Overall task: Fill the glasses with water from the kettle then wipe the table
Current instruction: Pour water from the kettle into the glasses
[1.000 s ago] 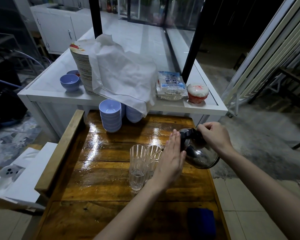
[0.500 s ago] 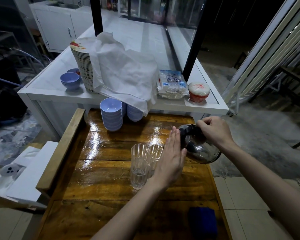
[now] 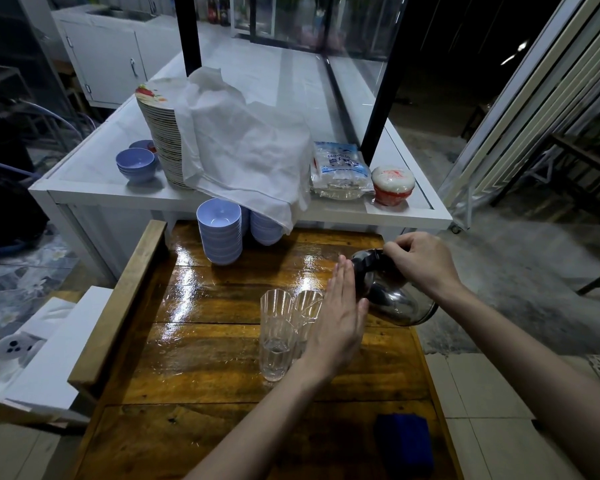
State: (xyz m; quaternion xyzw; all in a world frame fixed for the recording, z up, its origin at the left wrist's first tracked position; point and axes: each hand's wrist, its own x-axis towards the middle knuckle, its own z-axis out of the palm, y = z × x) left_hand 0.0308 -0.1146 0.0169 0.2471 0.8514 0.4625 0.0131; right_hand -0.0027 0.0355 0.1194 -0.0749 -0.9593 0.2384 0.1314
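**Kettle lifts off the pour, second glass hidden behind the palm**

Dim evening light falls on a glossy wooden worktop point(image 3: 222, 344) pushed up against a white counter point(image 3: 94, 188) stacked with plates point(image 3: 160, 140) under a white cloth point(image 3: 243, 147), with blue bowls point(image 3: 219, 233) at the far edge.

Two ribbed glasses stand touching near the middle. The near glass point(image 3: 274, 341) holds only a little water at the bottom. The far glass point(image 3: 307, 306) is half hidden, so its level cannot be read. The left hand point(image 3: 340, 317) stands flat and upright, fingers together, holding nothing, its palm against the steel kettle point(image 3: 392, 292) just right of the glasses. The right hand point(image 3: 423, 261) is clamped on the kettle's dark handle at the top.

Over the last second the kettle has risen and drawn back toward the far right, its body tipped less steeply over the glasses, while the left palm has followed it up. That looks like a pause or the end of one pour, not a finished job: the near glass at least wants far more water. A blue sponge point(image 3: 404, 445) waits at the near right corner, untouched, for the wiping.
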